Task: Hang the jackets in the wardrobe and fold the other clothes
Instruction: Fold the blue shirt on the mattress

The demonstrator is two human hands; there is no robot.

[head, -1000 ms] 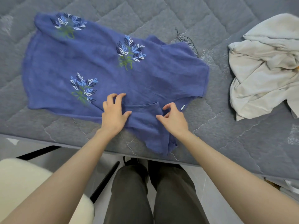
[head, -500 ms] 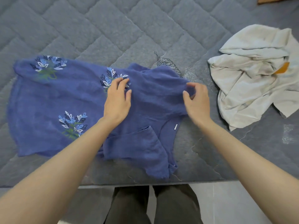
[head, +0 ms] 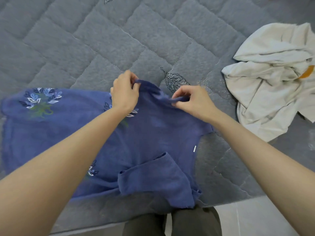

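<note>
A grey quilted mattress [head: 102, 41] fills the view; on it lies the blue shirt [head: 153, 133], spread flat near the front edge. The left hand [head: 124, 92] and the right hand [head: 194, 99] each pinch its far sleeve edge. The cloth looks light, soft and limp; holding it at hems seems best. A cream garment [head: 272, 82] lies crumpled apart, on the right.

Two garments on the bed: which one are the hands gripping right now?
The blue embroidered top, spread flat; left hand and right hand pinch its far edge. The cream garment lies crumpled, apart.
</note>
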